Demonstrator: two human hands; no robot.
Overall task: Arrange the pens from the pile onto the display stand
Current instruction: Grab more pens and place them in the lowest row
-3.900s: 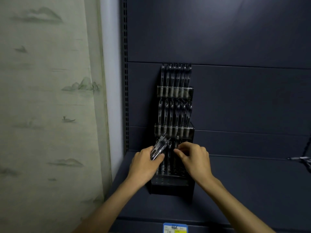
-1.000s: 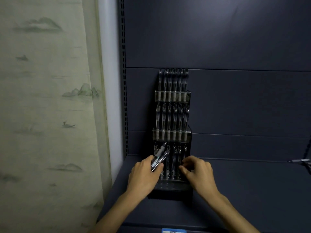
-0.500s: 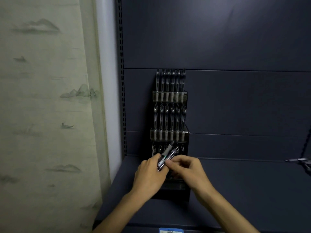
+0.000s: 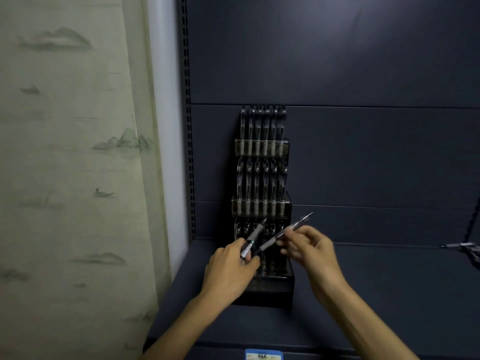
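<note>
A black three-tier display stand (image 4: 262, 294) stands on the dark shelf against the back panel. Its top and middle tiers hold rows of several pens upright; the bottom tier holds several more, partly hidden by my hands. My left hand (image 4: 228, 271) grips a pen (image 4: 253, 239) that points up and to the right in front of the bottom tier. My right hand (image 4: 311, 253) pinches a second pen (image 4: 285, 233) by its middle, slanted, its clip end up to the right.
The dark shelf board (image 4: 389, 294) stretches to the right, with a few loose pens (image 4: 465, 246) at its far right edge. A pale curtain (image 4: 72, 178) hangs on the left beside the perforated shelf upright (image 4: 188, 126). A price label (image 4: 263, 355) sits on the shelf's front edge.
My right hand has drawn one pen out of the bundle in my left hand and moved it to the right. My left hand now holds a single pen.
</note>
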